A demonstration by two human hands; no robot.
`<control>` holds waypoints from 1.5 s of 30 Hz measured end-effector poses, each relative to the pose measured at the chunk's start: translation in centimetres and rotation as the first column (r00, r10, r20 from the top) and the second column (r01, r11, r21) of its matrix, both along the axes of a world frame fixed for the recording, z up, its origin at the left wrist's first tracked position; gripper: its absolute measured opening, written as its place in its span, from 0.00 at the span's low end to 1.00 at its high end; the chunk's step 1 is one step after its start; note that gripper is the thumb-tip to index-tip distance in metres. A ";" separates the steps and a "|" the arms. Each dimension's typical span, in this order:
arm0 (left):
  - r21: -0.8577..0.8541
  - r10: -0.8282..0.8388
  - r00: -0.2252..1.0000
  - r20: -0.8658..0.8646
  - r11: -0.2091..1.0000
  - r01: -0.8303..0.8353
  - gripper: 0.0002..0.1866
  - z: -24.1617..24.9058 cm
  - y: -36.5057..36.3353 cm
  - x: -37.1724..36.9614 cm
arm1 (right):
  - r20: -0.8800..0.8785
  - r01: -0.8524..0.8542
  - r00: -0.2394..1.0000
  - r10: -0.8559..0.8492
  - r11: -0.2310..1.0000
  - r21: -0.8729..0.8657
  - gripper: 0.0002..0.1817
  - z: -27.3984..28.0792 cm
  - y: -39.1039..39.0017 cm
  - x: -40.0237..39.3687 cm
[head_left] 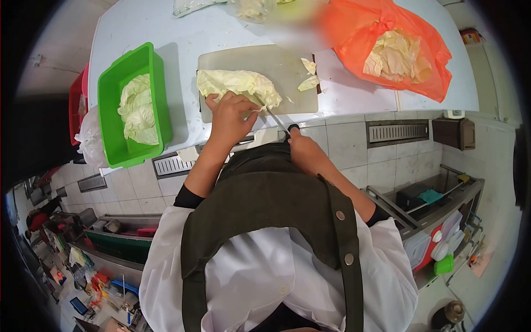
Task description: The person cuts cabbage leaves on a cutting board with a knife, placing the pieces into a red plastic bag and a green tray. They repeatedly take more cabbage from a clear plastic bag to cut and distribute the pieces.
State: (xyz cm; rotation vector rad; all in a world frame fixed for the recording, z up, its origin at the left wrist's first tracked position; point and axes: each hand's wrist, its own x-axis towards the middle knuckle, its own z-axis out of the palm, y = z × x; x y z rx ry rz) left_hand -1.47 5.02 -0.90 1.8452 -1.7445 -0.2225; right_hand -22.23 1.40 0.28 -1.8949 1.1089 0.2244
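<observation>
A pale piece of cabbage [238, 81] lies lengthwise on the cutting board [285, 63]. My left hand [232, 117] holds the near side of the cabbage, fingers curled against its leaves. In my right hand [305, 148] is a knife [278, 121] with a dark handle, gripped at the board's front edge. Its blade angles up and left into the right end of the cabbage; the tip is hidden among the leaves. A few loose cabbage scraps [308, 83] rest at the board's right side.
A green basin [160, 105] holding cabbage stands left on the white table [188, 50]. At the right, an orange plastic bag [345, 27] contains leaves. A white plastic bag [91, 138] sits beyond the basin. Floor drains [398, 131] and a brown bin [461, 133] lie past the table edge.
</observation>
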 end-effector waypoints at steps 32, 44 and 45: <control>-0.070 0.125 0.969 -0.214 0.987 -0.143 0.06 0.2 2.1 2.0 | -0.011 -0.062 0.998 0.061 0.980 -0.190 0.12 -0.5 -2.5 6.0; 0.012 0.136 0.979 -0.153 0.991 -0.136 0.08 2.2 5.0 4.1 | 0.066 0.082 0.996 -0.067 0.962 -0.260 0.13 -3.6 -7.5 13.5; 0.010 0.158 0.975 -0.159 0.987 -0.158 0.08 2.3 5.4 4.3 | 0.068 0.090 0.995 -0.074 0.956 -0.278 0.13 -3.8 -8.2 12.9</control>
